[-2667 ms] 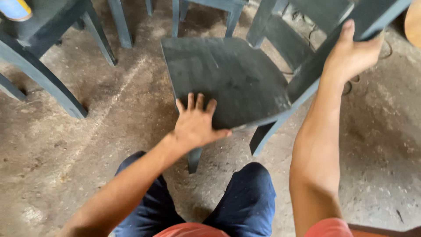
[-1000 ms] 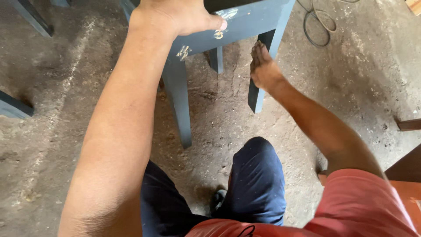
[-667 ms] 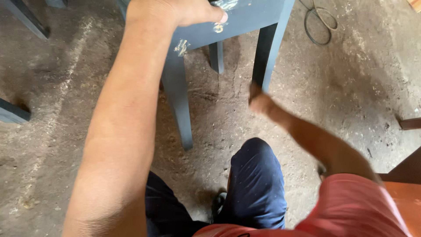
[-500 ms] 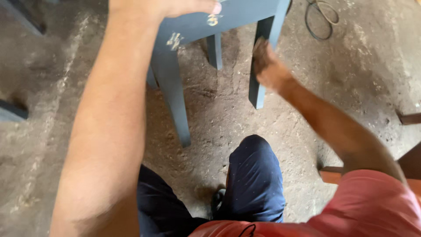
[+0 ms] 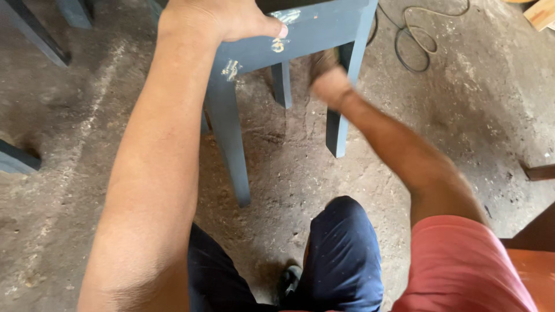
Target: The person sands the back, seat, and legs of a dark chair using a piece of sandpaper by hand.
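Observation:
A grey-blue painted wooden chair (image 5: 324, 29) stands in front of me on a dirt floor, seen from above with its seat rail and legs showing. My left hand (image 5: 219, 20) grips the top of the seat rail, thumb pressed over the front face near chipped paint. My right hand (image 5: 328, 81) is blurred. It is just under the rail, against the upper part of the chair's right leg (image 5: 340, 121). Whether its fingers are wrapped around the leg is unclear. The nearer left leg (image 5: 228, 144) stands free.
A coiled black cable (image 5: 416, 40) lies on the floor behind the chair. Legs of other grey chairs (image 5: 34, 34) are at the upper left. Wood pieces (image 5: 540, 170) and an orange-brown wooden surface (image 5: 532, 271) sit at the right. My knees and a shoe (image 5: 289, 280) are below.
The chair went from tilted with its seat showing to upright under my left hand. My right hand has moved up and down the right leg and is now higher, near the rail.

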